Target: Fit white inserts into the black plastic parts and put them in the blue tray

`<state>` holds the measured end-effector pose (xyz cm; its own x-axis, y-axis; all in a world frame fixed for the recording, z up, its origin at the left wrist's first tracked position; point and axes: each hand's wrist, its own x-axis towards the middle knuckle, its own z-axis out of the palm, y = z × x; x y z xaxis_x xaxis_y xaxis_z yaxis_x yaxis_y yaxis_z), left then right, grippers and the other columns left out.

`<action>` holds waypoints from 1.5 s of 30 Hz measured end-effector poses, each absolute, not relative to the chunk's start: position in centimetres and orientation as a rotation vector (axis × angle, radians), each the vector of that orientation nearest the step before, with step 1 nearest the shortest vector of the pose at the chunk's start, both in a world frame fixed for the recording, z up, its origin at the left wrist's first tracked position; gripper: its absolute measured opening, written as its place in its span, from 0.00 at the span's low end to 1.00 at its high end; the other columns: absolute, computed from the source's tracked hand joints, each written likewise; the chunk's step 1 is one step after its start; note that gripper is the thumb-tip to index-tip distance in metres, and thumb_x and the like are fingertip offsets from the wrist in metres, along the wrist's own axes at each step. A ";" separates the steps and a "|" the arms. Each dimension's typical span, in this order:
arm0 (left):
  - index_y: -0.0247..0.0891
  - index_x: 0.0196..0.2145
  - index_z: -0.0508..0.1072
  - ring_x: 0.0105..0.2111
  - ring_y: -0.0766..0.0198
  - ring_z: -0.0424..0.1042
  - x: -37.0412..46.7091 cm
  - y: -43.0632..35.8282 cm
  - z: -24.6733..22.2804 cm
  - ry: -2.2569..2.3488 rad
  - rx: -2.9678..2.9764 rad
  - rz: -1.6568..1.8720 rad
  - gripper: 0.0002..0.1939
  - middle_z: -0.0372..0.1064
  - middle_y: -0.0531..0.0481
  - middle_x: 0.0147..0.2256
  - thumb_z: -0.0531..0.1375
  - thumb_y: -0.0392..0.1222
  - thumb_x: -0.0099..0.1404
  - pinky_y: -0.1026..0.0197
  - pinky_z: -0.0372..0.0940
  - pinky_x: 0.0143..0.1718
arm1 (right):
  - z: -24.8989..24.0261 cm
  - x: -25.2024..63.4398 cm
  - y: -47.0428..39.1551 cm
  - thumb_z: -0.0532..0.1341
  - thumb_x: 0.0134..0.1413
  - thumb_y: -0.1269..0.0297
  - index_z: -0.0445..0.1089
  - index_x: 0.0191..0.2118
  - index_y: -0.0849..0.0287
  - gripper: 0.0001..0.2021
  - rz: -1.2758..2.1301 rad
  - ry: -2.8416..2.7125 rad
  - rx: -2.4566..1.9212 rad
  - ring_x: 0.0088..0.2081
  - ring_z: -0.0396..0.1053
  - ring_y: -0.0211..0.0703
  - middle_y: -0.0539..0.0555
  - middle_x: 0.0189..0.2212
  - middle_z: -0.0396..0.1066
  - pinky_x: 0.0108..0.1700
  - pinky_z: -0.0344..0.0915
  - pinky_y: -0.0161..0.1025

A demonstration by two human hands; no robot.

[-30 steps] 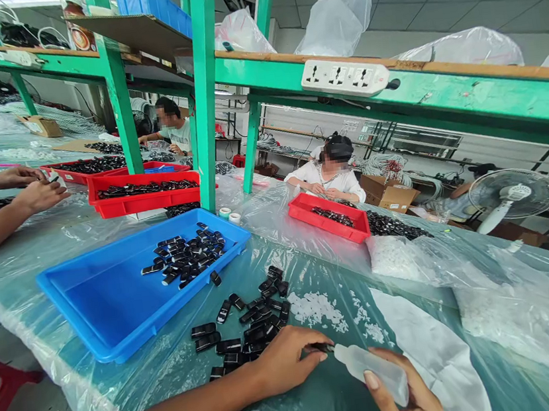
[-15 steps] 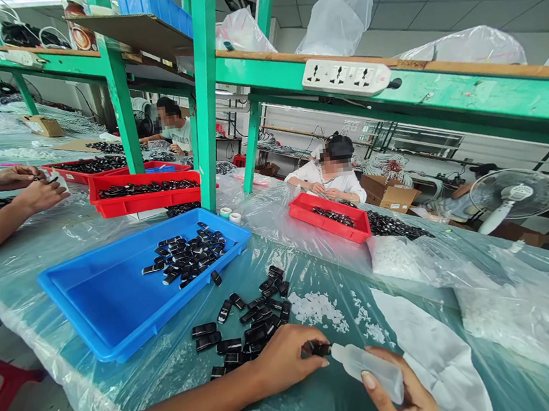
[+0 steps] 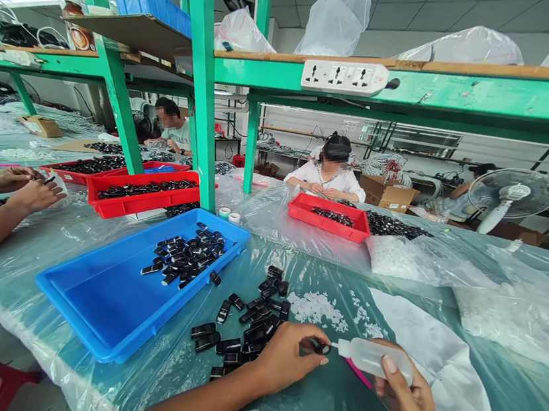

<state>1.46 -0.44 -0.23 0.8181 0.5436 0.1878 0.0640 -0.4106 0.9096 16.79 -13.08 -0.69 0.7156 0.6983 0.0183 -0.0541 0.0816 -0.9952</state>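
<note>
Just between left fingertips (image 3: pixel 321 360) — black piece (image 3: pixel 325 348).

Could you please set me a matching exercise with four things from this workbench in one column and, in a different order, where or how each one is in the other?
Things:
1. Squeeze bottle
2. Large blue tray
3. Small white pieces
4. Power strip

Places and states:
A. Mounted on the green shelf frame
B. Holding a pile of black parts toward one end
C. Held in the person's right hand
D. Scattered loose on the table

Right pairs: 1-C, 2-B, 3-D, 4-A
</note>
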 end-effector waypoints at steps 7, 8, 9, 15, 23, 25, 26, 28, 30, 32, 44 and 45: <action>0.38 0.38 0.74 0.35 0.63 0.71 1.6 -0.6 -0.3 0.427 1.923 0.621 0.10 0.73 0.49 0.38 0.58 0.35 0.58 0.68 0.65 0.35 | -0.9 17.2 -12.6 0.58 0.53 0.53 0.65 0.45 0.57 0.17 0.773 -0.460 -1.023 0.21 0.58 0.36 0.44 0.16 0.62 0.34 0.64 0.38; 0.38 0.38 0.74 0.35 0.63 0.71 1.6 -0.6 -0.3 0.425 1.922 0.620 0.10 0.72 0.49 0.38 0.57 0.35 0.58 0.68 0.65 0.34 | -0.9 17.3 -12.6 0.58 0.53 0.53 0.66 0.44 0.56 0.16 0.777 -0.453 -0.994 0.21 0.58 0.35 0.44 0.17 0.63 0.36 0.64 0.38; 0.37 0.38 0.74 0.35 0.63 0.71 1.6 -0.6 -0.3 0.424 1.920 0.621 0.10 0.72 0.48 0.38 0.57 0.34 0.58 0.68 0.65 0.34 | -1.0 17.5 -12.6 0.59 0.53 0.54 0.67 0.42 0.56 0.14 0.783 -0.444 -0.976 0.21 0.60 0.35 0.44 0.17 0.63 0.37 0.65 0.39; 0.37 0.38 0.74 0.36 0.62 0.71 1.5 -0.6 -0.4 0.421 1.920 0.618 0.10 0.72 0.48 0.38 0.57 0.34 0.57 0.67 0.65 0.35 | -2.3 19.7 -12.4 0.65 0.44 0.55 0.70 0.37 0.56 0.14 0.757 -0.396 -1.032 0.35 0.71 0.43 0.51 0.31 0.74 0.45 0.65 0.43; 0.37 0.42 0.74 0.36 0.61 0.72 1.2 -0.8 0.3 0.408 1.882 0.502 0.13 0.73 0.46 0.38 0.59 0.41 0.59 0.66 0.65 0.34 | -1.1 19.5 -12.0 0.67 0.39 0.53 0.61 0.50 0.49 0.29 0.613 -0.487 -1.366 0.54 0.60 0.47 0.48 0.45 0.70 0.51 0.58 0.38; 0.37 0.42 0.74 0.37 0.61 0.72 1.1 -0.8 0.4 0.404 1.878 0.492 0.13 0.73 0.45 0.38 0.59 0.42 0.59 0.66 0.65 0.34 | -1.3 19.7 -11.9 0.66 0.39 0.52 0.62 0.48 0.51 0.28 0.542 -0.541 -1.446 0.53 0.61 0.48 0.50 0.45 0.70 0.51 0.58 0.38; 0.37 0.42 0.74 0.37 0.61 0.72 1.1 -0.8 0.4 0.405 1.878 0.491 0.13 0.73 0.45 0.38 0.59 0.42 0.59 0.66 0.65 0.34 | -1.5 20.0 -11.9 0.66 0.40 0.51 0.62 0.47 0.52 0.27 0.523 -0.574 -1.483 0.52 0.62 0.48 0.50 0.45 0.70 0.51 0.57 0.39; 0.37 0.43 0.74 0.37 0.60 0.71 1.2 -0.8 0.4 0.402 1.875 0.485 0.14 0.72 0.45 0.39 0.59 0.42 0.59 0.65 0.65 0.35 | -2.2 20.9 -11.8 0.64 0.41 0.51 0.62 0.46 0.53 0.26 0.517 -0.656 -1.556 0.50 0.63 0.48 0.51 0.46 0.70 0.52 0.57 0.39; 0.36 0.43 0.74 0.38 0.60 0.71 1.2 -0.7 0.2 0.396 1.864 0.476 0.14 0.72 0.45 0.40 0.59 0.41 0.59 0.65 0.64 0.36 | -3.1 21.9 -11.6 0.63 0.41 0.50 0.62 0.45 0.54 0.25 0.527 -0.745 -1.625 0.50 0.64 0.49 0.52 0.45 0.70 0.52 0.57 0.40; 0.35 0.42 0.74 0.37 0.60 0.71 1.3 -0.7 0.1 0.383 1.868 0.471 0.13 0.72 0.45 0.39 0.59 0.40 0.59 0.66 0.64 0.36 | -3.7 22.7 -11.5 0.63 0.41 0.49 0.62 0.44 0.56 0.24 0.530 -0.798 -1.677 0.49 0.65 0.50 0.53 0.44 0.70 0.52 0.57 0.42; 0.36 0.41 0.75 0.32 0.61 0.70 1.4 -1.5 -1.0 0.245 1.903 0.372 0.13 0.73 0.48 0.34 0.59 0.40 0.58 0.68 0.60 0.28 | -2.1 20.9 -12.6 0.61 0.47 0.52 0.63 0.45 0.56 0.20 -0.216 -0.884 -1.779 0.46 0.60 0.52 0.56 0.44 0.64 0.43 0.57 0.44; 0.36 0.41 0.75 0.32 0.62 0.70 1.4 -1.5 -1.1 0.243 1.906 0.375 0.14 0.73 0.48 0.34 0.59 0.40 0.58 0.68 0.60 0.28 | -1.9 20.5 -12.6 0.60 0.49 0.53 0.64 0.41 0.56 0.16 -0.305 -0.938 -1.738 0.43 0.61 0.50 0.56 0.40 0.65 0.41 0.58 0.43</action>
